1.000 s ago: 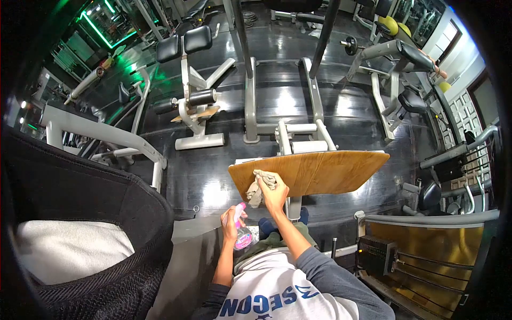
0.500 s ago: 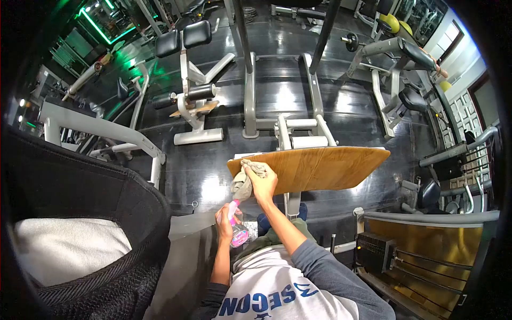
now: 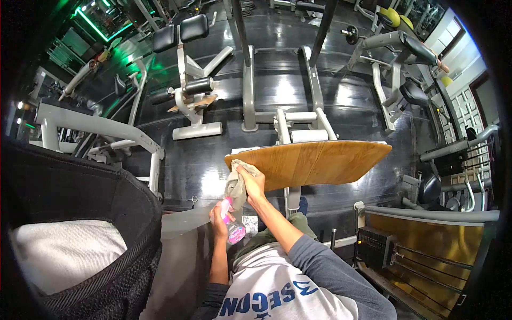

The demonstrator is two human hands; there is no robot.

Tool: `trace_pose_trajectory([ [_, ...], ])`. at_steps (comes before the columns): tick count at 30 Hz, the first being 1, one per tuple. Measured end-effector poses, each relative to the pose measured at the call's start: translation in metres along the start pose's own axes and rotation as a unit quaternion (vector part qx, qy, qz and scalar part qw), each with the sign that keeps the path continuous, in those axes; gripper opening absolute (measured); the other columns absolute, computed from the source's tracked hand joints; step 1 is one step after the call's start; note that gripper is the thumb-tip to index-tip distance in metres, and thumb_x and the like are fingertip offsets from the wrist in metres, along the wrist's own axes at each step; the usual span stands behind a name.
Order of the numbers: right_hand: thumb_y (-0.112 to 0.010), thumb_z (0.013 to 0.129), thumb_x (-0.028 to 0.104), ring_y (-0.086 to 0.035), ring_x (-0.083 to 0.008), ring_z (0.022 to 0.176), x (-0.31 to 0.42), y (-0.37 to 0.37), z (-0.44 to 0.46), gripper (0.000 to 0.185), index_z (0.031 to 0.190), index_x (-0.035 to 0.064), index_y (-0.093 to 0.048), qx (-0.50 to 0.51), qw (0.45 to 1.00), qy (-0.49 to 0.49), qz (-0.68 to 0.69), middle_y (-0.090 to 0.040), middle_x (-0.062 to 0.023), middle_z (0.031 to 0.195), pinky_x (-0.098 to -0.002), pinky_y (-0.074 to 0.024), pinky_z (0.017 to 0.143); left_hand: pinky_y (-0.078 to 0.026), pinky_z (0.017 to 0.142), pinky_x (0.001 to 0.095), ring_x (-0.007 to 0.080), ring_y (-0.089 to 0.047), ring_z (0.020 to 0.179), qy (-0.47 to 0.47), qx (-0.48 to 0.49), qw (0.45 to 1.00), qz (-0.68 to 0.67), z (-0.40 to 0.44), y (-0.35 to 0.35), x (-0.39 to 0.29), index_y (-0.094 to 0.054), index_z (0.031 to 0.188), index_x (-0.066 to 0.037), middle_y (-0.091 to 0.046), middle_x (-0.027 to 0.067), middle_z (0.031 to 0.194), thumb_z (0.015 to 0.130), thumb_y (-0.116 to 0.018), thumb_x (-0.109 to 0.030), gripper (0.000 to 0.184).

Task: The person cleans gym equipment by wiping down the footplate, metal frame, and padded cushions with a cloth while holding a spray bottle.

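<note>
A pink-topped spray bottle [image 3: 235,232] with clear sides and a pink label is gripped in my left hand [image 3: 218,220], just below the cloth. Bunched in my right hand [image 3: 253,184] is a greyish-beige cloth [image 3: 234,186], pressed at the left end of a wooden board [image 3: 320,162]. Part of the cloth hangs down from my fingers towards the bottle's nozzle. The board has a brown wood-grain face and rests on a grey metal machine frame [image 3: 304,120].
Beyond the board are a leg machine with black pads [image 3: 194,28] on the left and a grey bench machine [image 3: 392,48] on the right. A weight-machine frame [image 3: 432,216] stands close on my right, and a large black padded shape [image 3: 90,181] fills the near left. Dark flooring [image 3: 208,160] shines between them.
My right hand and the cloth have shifted left along the board to its left edge. My left hand with the spray bottle has moved slightly left too.
</note>
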State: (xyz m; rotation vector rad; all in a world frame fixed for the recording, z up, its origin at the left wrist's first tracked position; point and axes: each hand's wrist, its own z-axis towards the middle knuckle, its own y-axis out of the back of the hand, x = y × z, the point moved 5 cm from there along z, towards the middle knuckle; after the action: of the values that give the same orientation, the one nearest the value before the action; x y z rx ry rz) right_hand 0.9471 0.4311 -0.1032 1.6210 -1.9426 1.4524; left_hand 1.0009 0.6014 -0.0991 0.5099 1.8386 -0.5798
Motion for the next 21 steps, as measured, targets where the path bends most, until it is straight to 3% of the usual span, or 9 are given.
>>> trace_pose_trajectory([
  [4, -0.072, 0.082, 0.006, -0.065, -0.0138, 0.089, -0.037, 0.015, 0.008, 0.027, 0.108, -0.0017, -0.069, -0.009, 0.998, -0.05, 0.029, -0.071, -0.0066, 0.101, -0.0259, -0.0509, 0.079, -0.048, 0.05, 0.0305, 0.0175, -0.054, 0.047, 0.004, -0.025, 1.0, 0.005, 0.003, 0.003, -0.009, -0.061, 0.091, 0.005, -0.061, 0.0124, 0.073, 0.097, -0.035, -0.035, 0.048],
  [6, -0.08, 0.074, 0.013, -0.066, -0.0145, 0.085, -0.069, 0.041, 0.011, 0.033, 0.103, 0.001, -0.071, -0.038, 0.993, -0.109, -0.017, -0.071, -0.0072, 0.097, -0.0281, -0.052, 0.076, -0.048, 0.05, 0.0304, 0.0175, -0.054, 0.047, 0.005, -0.029, 0.999, 0.016, 0.003, 0.008, -0.012, -0.061, 0.092, 0.005, -0.062, 0.0125, 0.074, 0.097, -0.035, -0.035, 0.049],
  [10, -0.08, 0.072, 0.013, -0.068, -0.0192, 0.078, -0.121, 0.083, 0.029, 0.044, 0.112, 0.0012, -0.068, -0.117, 0.965, -0.232, -0.024, -0.071, -0.0089, 0.096, -0.0323, -0.0546, 0.07, -0.048, 0.05, 0.0314, 0.0186, -0.054, 0.047, -0.004, -0.031, 0.999, 0.023, 0.003, 0.014, -0.017, -0.06, 0.093, 0.004, -0.063, 0.0135, 0.074, 0.097, -0.035, -0.039, 0.05],
  [11, -0.078, 0.075, 0.017, -0.068, -0.0194, 0.089, -0.123, 0.082, 0.034, 0.04, 0.112, 0.0042, -0.069, -0.065, 0.977, -0.202, -0.031, -0.07, -0.0079, 0.104, -0.0332, -0.0538, 0.077, -0.048, 0.051, 0.0305, 0.0178, -0.054, 0.048, -0.002, -0.033, 0.999, 0.021, 0.002, 0.014, -0.02, -0.061, 0.09, 0.005, -0.064, 0.0136, 0.075, 0.097, -0.035, -0.036, 0.049],
  [12, -0.078, 0.075, 0.017, -0.068, -0.0194, 0.089, -0.113, 0.073, 0.028, 0.04, 0.112, 0.0042, -0.069, -0.066, 0.976, -0.203, -0.03, -0.07, -0.0079, 0.104, -0.0332, -0.0538, 0.077, -0.048, 0.051, 0.0305, 0.0178, -0.054, 0.048, 0.0, -0.033, 0.999, 0.023, 0.002, 0.017, -0.017, -0.061, 0.09, 0.005, -0.064, 0.0136, 0.075, 0.097, -0.035, -0.036, 0.049],
  [15, -0.074, 0.082, 0.027, -0.059, -0.0158, 0.11, -0.083, 0.026, 0.019, 0.03, 0.106, 0.0103, -0.07, 0.048, 0.982, -0.174, 0.059, -0.065, -0.0022, 0.117, -0.0351, -0.049, 0.089, -0.048, 0.052, 0.0325, 0.0198, -0.054, 0.048, 0.013, -0.026, 0.998, 0.057, 0.002, 0.02, -0.004, -0.059, 0.097, 0.004, -0.062, 0.0141, 0.072, 0.095, -0.034, -0.045, 0.056],
  [16, -0.074, 0.082, 0.027, -0.059, -0.0158, 0.11, -0.081, 0.022, 0.021, 0.03, 0.106, 0.0103, -0.07, 0.046, 0.982, -0.175, 0.061, -0.065, -0.0022, 0.117, -0.0351, -0.049, 0.089, -0.048, 0.053, 0.0324, 0.0198, -0.054, 0.049, 0.023, -0.031, 0.998, 0.056, 0.001, 0.018, -0.002, -0.059, 0.097, 0.004, -0.062, 0.014, 0.072, 0.095, -0.034, -0.045, 0.056],
  [19, -0.077, 0.079, 0.022, -0.063, -0.016, 0.099, -0.094, 0.023, 0.025, 0.032, 0.107, 0.0091, -0.07, 0.051, 0.965, -0.231, 0.111, -0.068, -0.0033, 0.108, -0.0337, -0.0515, 0.082, -0.048, 0.053, 0.0322, 0.0196, -0.054, 0.05, 0.047, -0.037, 0.997, 0.048, -0.002, 0.013, -0.001, -0.059, 0.096, 0.004, -0.062, 0.014, 0.072, 0.095, -0.034, -0.046, 0.056],
  [21, -0.079, 0.075, 0.015, -0.066, -0.017, 0.084, -0.109, 0.042, 0.029, 0.029, 0.102, 0.008, -0.072, 0.039, 0.969, -0.241, 0.042, -0.07, -0.0045, 0.096, -0.0325, -0.0537, 0.072, -0.049, 0.053, 0.0322, 0.0195, -0.054, 0.05, 0.058, -0.041, 0.997, 0.037, -0.001, 0.013, 0.001, -0.059, 0.095, 0.003, -0.062, 0.014, 0.072, 0.095, -0.034, -0.046, 0.056],
])
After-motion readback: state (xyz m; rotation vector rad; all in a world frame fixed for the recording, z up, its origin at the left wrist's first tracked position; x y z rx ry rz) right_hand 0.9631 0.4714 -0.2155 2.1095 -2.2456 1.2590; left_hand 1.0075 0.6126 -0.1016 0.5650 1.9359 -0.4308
